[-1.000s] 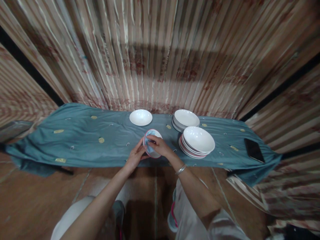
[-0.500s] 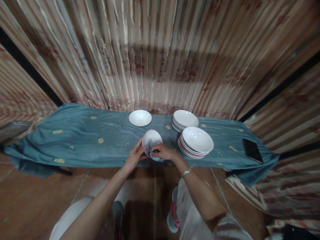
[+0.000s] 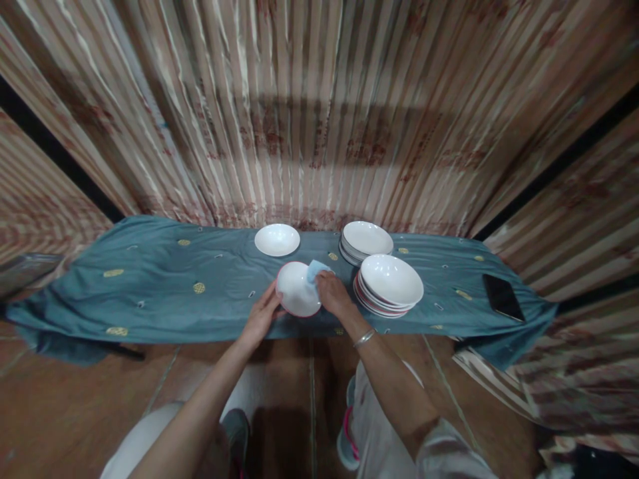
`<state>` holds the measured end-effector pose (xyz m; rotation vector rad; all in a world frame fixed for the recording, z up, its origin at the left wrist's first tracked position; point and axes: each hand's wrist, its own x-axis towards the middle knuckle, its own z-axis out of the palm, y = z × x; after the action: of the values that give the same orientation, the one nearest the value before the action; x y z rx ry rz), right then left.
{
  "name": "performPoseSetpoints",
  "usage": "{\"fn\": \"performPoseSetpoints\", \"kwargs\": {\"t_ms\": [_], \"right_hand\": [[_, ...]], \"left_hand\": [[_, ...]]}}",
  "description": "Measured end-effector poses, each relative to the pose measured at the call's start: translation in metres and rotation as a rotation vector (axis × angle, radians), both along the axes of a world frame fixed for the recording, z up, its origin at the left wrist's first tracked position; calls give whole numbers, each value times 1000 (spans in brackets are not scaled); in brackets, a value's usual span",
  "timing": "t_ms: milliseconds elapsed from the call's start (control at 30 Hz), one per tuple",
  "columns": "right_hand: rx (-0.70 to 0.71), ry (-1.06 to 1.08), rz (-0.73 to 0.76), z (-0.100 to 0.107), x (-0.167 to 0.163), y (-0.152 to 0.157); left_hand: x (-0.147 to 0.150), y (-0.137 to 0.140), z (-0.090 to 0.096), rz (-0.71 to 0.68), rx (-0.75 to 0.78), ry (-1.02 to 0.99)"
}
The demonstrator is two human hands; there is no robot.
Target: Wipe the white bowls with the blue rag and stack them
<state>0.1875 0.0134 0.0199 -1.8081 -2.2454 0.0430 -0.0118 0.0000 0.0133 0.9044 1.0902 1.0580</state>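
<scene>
A white bowl with a red rim (image 3: 295, 293) is tilted up above the near edge of the table. My left hand (image 3: 264, 311) grips it by its left side, thumb at the rim and the other fingers underneath. In my right hand (image 3: 330, 291) is a light blue cloth (image 3: 316, 270), pressed to the bowl's upper right rim. Close to the right of that hand stands a stack of white bowls (image 3: 392, 281), some with red rims. Behind it is a stack of white plates (image 3: 367, 238). A single white dish (image 3: 277, 239) lies beyond the held bowl.
A teal cloth with yellow pineapple prints (image 3: 164, 293) covers the long narrow table. A black phone (image 3: 502, 297) lies near its right end. Striped curtains (image 3: 299, 133) hang behind, and dark poles (image 3: 559, 173) slant at both sides.
The bowl has turned from a steep tilt to face up more. My right hand has moved the cloth from the bowl's lower inside to its upper right rim.
</scene>
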Motion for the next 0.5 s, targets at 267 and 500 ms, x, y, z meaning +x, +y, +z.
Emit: {"fn": "performPoseSetpoints", "kwargs": {"t_ms": [267, 500], "right_hand": [[133, 308, -41, 3, 6, 5], [134, 818, -100, 2, 5, 15]], "left_hand": [[-9, 6, -10, 138, -13, 24], [-16, 2, -19, 147, 30, 81]]}}
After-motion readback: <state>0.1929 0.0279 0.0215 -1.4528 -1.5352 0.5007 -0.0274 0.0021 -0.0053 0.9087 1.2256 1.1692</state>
